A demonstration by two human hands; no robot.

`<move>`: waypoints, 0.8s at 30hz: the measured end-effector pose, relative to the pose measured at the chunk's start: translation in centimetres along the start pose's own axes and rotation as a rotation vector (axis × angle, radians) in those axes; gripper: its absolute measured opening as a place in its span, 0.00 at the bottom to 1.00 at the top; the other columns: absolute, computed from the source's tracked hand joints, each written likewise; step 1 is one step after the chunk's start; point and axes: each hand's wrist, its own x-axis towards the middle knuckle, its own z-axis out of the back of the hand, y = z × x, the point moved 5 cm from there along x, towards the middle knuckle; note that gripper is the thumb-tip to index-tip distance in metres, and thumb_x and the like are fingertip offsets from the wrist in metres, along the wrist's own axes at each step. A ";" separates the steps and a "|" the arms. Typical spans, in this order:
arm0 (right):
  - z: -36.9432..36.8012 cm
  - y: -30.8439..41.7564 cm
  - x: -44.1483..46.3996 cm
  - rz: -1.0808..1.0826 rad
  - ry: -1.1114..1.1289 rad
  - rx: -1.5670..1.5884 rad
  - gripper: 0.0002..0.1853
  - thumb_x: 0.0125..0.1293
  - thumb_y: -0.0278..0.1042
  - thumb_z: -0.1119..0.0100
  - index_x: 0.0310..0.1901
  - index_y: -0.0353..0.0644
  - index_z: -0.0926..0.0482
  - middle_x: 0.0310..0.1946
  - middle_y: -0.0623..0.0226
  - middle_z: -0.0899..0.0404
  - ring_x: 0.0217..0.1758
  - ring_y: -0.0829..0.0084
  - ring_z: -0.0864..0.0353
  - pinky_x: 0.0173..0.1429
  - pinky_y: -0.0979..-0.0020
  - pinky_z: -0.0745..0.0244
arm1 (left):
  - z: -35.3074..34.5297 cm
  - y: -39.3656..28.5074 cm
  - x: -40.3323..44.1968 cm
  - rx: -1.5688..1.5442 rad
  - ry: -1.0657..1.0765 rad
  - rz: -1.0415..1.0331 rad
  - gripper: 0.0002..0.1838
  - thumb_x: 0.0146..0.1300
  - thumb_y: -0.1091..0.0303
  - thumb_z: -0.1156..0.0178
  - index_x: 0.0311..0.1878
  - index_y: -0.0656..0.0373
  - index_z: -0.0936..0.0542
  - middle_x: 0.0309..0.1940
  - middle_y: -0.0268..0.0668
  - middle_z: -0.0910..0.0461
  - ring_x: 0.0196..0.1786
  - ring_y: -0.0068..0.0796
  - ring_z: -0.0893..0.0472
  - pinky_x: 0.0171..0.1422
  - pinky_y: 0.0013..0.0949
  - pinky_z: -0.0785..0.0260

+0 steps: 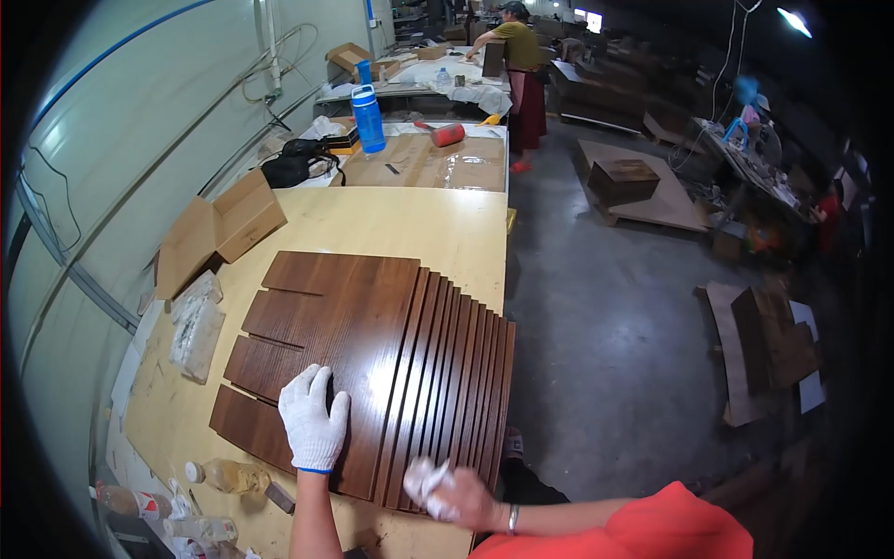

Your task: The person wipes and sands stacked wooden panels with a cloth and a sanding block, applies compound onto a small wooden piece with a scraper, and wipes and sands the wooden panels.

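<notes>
My left hand (314,418), in a white knit glove, lies on the top dark brown wooden panel (358,307), fingers pointing away and thumb apart. The panels are fanned out in an overlapping stack, their edges stepping toward the right; slots cut into the left side of the top one. Bare and slightly blurred, my right hand (472,503) holds a crumpled white cloth (430,486) over the near right part of the stack. A metal band circles the right wrist.
Left of the panels are an open cardboard box (219,228) and a plastic-wrapped bundle (196,326). Bottles (233,476) and a small dark block (279,497) stand near left. Beyond are a blue bottle (368,119), a red roll (448,135) and a person (523,84).
</notes>
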 end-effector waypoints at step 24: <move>8.5 -12.8 10.4 -0.223 -0.304 -0.193 0.16 0.61 0.27 0.34 0.51 0.43 0.16 0.46 0.53 0.20 0.53 0.50 0.24 0.59 0.56 0.30 | 0.0 -0.1 0.2 0.004 0.030 0.043 0.24 0.63 0.62 0.33 0.61 0.57 0.20 0.62 0.45 0.22 0.65 0.48 0.25 0.73 0.50 0.38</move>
